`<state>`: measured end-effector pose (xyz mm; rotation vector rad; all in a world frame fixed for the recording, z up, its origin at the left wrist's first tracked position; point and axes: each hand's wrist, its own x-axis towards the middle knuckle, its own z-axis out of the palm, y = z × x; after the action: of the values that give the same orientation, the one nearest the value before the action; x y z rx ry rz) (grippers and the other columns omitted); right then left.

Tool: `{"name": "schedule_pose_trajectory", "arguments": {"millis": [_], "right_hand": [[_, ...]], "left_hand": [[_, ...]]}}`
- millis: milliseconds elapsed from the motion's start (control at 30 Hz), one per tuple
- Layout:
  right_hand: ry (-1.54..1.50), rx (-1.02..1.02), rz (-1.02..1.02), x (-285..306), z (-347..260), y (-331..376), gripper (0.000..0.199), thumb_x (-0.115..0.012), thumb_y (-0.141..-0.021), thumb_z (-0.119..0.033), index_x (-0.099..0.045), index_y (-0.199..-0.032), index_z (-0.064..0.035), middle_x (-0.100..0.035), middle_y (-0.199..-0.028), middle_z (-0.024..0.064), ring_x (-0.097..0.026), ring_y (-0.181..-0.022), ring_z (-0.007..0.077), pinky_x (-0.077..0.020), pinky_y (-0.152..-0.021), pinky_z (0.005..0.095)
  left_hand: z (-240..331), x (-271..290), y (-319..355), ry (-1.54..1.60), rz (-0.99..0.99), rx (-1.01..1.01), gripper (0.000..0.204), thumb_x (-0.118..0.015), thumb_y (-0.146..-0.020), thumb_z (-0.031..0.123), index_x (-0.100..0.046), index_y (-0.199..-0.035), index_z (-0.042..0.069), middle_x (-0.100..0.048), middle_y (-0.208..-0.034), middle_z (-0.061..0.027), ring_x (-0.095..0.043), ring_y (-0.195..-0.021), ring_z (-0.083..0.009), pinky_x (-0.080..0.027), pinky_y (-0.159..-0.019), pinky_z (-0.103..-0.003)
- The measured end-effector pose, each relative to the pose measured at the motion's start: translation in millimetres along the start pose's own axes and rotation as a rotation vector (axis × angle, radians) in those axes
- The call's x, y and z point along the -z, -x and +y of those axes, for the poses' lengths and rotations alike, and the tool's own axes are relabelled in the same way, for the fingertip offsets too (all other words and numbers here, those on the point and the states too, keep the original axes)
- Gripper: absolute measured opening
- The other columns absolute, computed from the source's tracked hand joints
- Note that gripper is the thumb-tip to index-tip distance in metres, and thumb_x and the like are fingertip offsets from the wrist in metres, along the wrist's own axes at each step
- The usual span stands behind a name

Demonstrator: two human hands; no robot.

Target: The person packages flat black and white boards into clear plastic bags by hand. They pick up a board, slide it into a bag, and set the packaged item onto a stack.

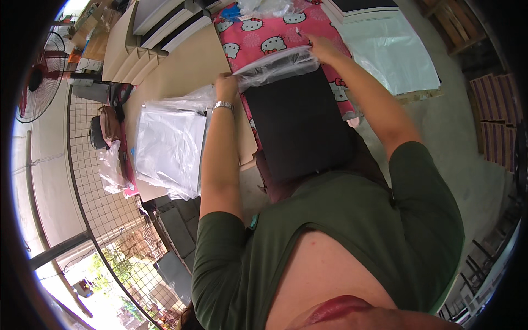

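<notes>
A flat black rectangular panel [297, 118] lies in front of me, its near end close to my shirt. Along its far edge stretches a crumpled clear plastic bag [278, 67]. My left hand [226, 87], with a metal watch on the wrist, is closed on the bag's left end. At the other end my right hand [325, 50] grips the plastic near the panel's far right corner. Whether the panel is partly inside the bag I cannot tell. Beside my left forearm is a stack of clear plastic bags [170, 144].
A pink patterned cloth [275, 33] covers the table beyond my hands. Brown cardboard [187, 69] lies at left, with black-and-white box-like pieces [173, 27] stacked behind. Plastic-covered sheets [399, 55] lie at right. A fan [39, 78] stands far left.
</notes>
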<state>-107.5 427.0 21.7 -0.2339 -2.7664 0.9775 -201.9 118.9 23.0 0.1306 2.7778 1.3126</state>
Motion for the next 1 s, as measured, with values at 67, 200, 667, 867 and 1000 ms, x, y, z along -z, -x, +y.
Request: {"name": "schedule_pose_trajectory", "arguments": {"millis": [67, 200, 667, 867, 1000], "right_hand": [[0.442, 0.013, -0.143, -8.7, 1.3, -9.7, 0.026, -0.056, -0.071, -0.010, -0.060, -0.092, 0.0046, -0.061, -0.088, 0.0250, -0.059, -0.085, 0.0363, -0.0457, -0.076, 0.0411], [0.262, 0.105, 0.044, -7.6, -5.9, 9.2, 0.022, -0.051, -0.071, -0.010, -0.061, -0.083, 0.0045, -0.061, -0.081, 0.0242, -0.060, -0.079, 0.0378, -0.0462, -0.075, 0.0454], [-0.236, 0.104, -0.056, 195.3, -136.9, 23.5, 0.012, -0.055, -0.077, -0.002, -0.061, -0.087, -0.0009, -0.062, -0.091, 0.0082, -0.060, -0.068, 0.0169, -0.0498, -0.065, 0.0316], [-1.011, -0.198, -0.420, 254.6, -192.6, 119.2, 0.018, -0.055, -0.080, -0.008, -0.059, -0.096, 0.0009, -0.062, -0.093, 0.0078, -0.058, -0.077, 0.0128, -0.0483, -0.066, 0.0282], [-1.327, -0.080, -0.435, 222.6, -110.2, 165.8, 0.038, -0.057, -0.082, -0.019, -0.048, -0.114, -0.0015, -0.058, -0.100, 0.0042, -0.059, -0.087, 0.0130, -0.0503, -0.074, 0.0278]], "left_hand": [[-7.4, -14.1, -11.4, -0.067, -0.101, 0.022, 0.026, -0.051, -0.074, 0.015, -0.064, -0.087, -0.004, -0.063, -0.080, -0.0223, -0.062, -0.080, -0.0334, -0.048, -0.072, -0.039], [-22.8, -11.4, -15.1, -0.280, -0.158, -0.088, 0.026, -0.048, -0.074, 0.018, -0.066, -0.081, 0.000, -0.062, -0.078, -0.0228, -0.062, -0.076, -0.0365, -0.048, -0.068, -0.040], [134.0, 191.5, 65.0, 0.870, -0.531, 0.033, 0.023, -0.054, -0.081, 0.014, -0.059, -0.098, 0.000, -0.062, -0.085, -0.0091, -0.060, -0.071, -0.0176, -0.048, -0.060, -0.030], [179.2, 248.4, 179.6, 0.902, -0.590, 0.145, 0.025, -0.052, -0.085, 0.007, -0.051, -0.106, -0.007, -0.060, -0.099, -0.0140, -0.061, -0.087, -0.0192, -0.049, -0.080, -0.028], [118.1, 218.0, 202.4, 0.844, -0.670, 0.219, 0.030, -0.055, -0.085, 0.015, -0.051, -0.109, -0.002, -0.060, -0.101, -0.0116, -0.061, -0.085, -0.0194, -0.050, -0.079, -0.030]]}}
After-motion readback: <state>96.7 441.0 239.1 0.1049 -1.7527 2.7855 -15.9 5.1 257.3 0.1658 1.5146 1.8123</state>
